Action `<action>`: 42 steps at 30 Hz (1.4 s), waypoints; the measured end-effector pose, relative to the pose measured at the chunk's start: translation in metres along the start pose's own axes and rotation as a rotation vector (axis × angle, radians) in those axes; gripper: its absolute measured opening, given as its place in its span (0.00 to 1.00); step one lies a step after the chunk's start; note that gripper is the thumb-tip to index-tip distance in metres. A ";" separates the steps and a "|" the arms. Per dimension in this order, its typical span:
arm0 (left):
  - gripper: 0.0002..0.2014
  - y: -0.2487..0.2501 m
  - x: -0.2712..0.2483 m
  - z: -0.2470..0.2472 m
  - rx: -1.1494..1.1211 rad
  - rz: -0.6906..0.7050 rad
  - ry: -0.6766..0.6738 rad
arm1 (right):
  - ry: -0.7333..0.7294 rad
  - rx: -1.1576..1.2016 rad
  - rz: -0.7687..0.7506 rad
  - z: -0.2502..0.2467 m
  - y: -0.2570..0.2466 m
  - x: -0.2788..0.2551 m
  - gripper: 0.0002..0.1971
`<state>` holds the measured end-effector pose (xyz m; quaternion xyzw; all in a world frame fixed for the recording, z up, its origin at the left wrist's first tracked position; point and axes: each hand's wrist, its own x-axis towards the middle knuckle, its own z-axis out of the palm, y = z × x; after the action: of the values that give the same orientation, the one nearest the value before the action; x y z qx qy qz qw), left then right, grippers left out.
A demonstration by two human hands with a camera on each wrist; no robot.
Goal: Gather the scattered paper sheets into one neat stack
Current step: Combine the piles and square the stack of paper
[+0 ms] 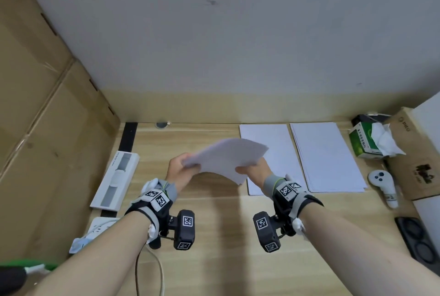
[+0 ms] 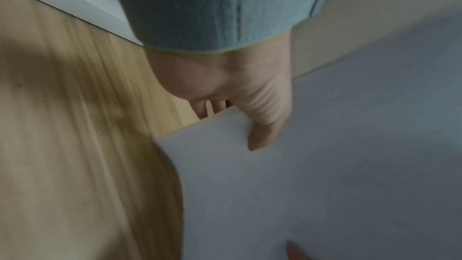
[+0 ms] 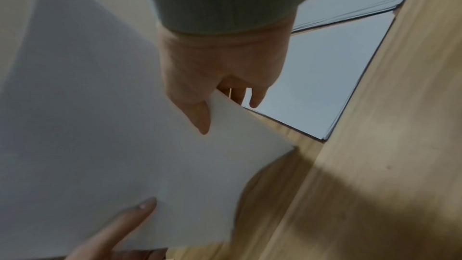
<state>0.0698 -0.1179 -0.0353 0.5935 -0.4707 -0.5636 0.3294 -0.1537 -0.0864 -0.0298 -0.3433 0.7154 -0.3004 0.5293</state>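
Both hands hold a white sheaf of paper (image 1: 226,157) in the air above the wooden desk (image 1: 214,236). My left hand (image 1: 182,168) pinches its left edge, thumb on top (image 2: 262,135). My right hand (image 1: 252,169) pinches the near right edge of the same paper (image 3: 125,145), thumb on top. The sheaf bows upward between them. Two more white paper piles lie flat on the desk: one (image 1: 269,143) just behind my right hand, another (image 1: 328,157) to its right.
A long white box (image 1: 116,179) lies at the desk's left. Cardboard boxes (image 1: 35,129) wall the left side. A green tissue pack (image 1: 366,141), a white controller (image 1: 383,186), a brown carton (image 1: 416,160) and a black tray (image 1: 419,238) sit at the right.
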 end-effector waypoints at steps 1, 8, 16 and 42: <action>0.10 0.004 0.001 0.003 -0.017 -0.036 0.028 | 0.008 0.030 -0.013 -0.002 -0.002 -0.001 0.15; 0.21 0.005 0.017 0.029 -0.034 -0.230 -0.202 | 0.102 0.140 -0.022 -0.033 0.001 0.001 0.09; 0.23 -0.004 0.029 0.125 0.050 -0.332 -0.174 | 0.215 0.110 0.028 -0.117 0.037 0.038 0.10; 0.19 -0.026 0.117 0.229 0.397 -0.355 0.036 | 0.172 -0.115 0.196 -0.182 0.092 0.191 0.12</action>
<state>-0.1593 -0.1862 -0.1351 0.7298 -0.4545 -0.4985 0.1110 -0.3841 -0.1751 -0.1613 -0.2747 0.8040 -0.2342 0.4724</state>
